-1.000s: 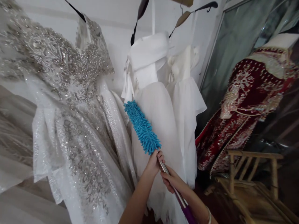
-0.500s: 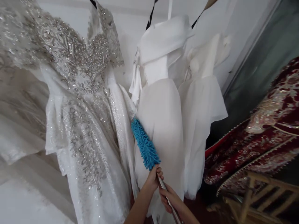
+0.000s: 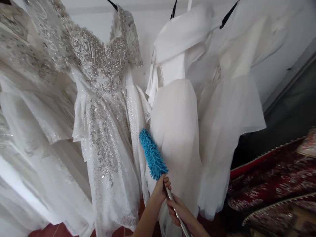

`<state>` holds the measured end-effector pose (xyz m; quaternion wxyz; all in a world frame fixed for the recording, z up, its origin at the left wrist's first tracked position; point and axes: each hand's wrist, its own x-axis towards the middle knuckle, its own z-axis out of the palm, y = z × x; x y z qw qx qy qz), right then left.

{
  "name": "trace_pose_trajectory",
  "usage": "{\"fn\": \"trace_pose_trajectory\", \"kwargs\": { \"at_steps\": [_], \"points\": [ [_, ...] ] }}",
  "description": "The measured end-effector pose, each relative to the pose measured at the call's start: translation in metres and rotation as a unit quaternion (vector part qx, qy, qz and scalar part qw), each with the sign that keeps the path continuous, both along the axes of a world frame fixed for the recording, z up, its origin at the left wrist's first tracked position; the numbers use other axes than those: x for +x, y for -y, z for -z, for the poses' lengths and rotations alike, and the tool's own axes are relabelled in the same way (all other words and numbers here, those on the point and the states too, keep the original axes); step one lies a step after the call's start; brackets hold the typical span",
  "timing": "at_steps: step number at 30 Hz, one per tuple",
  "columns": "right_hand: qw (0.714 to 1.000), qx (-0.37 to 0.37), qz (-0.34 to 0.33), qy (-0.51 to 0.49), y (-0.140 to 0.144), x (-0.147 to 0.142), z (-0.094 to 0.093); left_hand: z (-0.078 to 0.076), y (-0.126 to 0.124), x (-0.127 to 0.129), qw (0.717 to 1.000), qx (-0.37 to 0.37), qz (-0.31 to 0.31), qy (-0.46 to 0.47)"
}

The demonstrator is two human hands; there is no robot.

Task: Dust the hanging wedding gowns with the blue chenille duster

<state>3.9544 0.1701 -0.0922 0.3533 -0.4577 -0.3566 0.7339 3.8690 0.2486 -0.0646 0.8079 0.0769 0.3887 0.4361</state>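
A blue duster (image 3: 153, 154) with a shaggy microfiber head and a metal handle slants up and to the left in front of me. My left hand (image 3: 161, 187) is wrapped round the handle just below the blue head. Lower down, my right hand (image 3: 178, 210) grips the same handle. Behind the duster hangs a plain white gown (image 3: 176, 115) with a wide folded neckline. The head lies in front of the gown's left edge; whether it touches the cloth I cannot tell. Left of it hangs a beaded, sparkling white gown (image 3: 108, 108).
Another white dress (image 3: 229, 98) hangs to the right against the white wall (image 3: 150, 19). More white gowns (image 3: 37, 118) crowd the far left. Dark red embroidered garments (image 3: 271, 177) lie at the lower right. Red floor tiles (image 3: 61, 229) show along the bottom.
The view has swung left, so the gowns sit further right and more gowns show at left. The wooden frame at the lower right is mostly out of view. Both hands keep their grip.
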Motion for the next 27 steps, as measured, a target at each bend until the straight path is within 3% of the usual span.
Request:
{"fn": "trace_pose_trajectory", "kwargs": {
  "at_steps": [10,15,17,20,27],
  "points": [
    [0.995,0.102,0.003,-0.022,-0.019,0.009,-0.088,-0.107,-0.014,0.003,0.98,0.187,0.064,-0.004],
    [0.989,0.135,0.024,-0.062,-0.036,0.016,-0.114,-0.142,-0.03,0.014,0.966,0.243,0.087,-0.006],
    [0.987,0.141,0.03,-0.073,-0.04,0.019,-0.115,-0.146,-0.035,0.017,0.964,0.25,0.092,-0.008],
    [0.987,0.134,0.033,-0.081,-0.044,0.021,-0.106,-0.138,-0.04,0.019,0.967,0.233,0.099,-0.012],
    [0.992,0.073,0.016,-0.099,-0.045,0.015,-0.064,-0.091,-0.044,0.016,0.985,0.137,0.104,-0.016]
  ]
}}
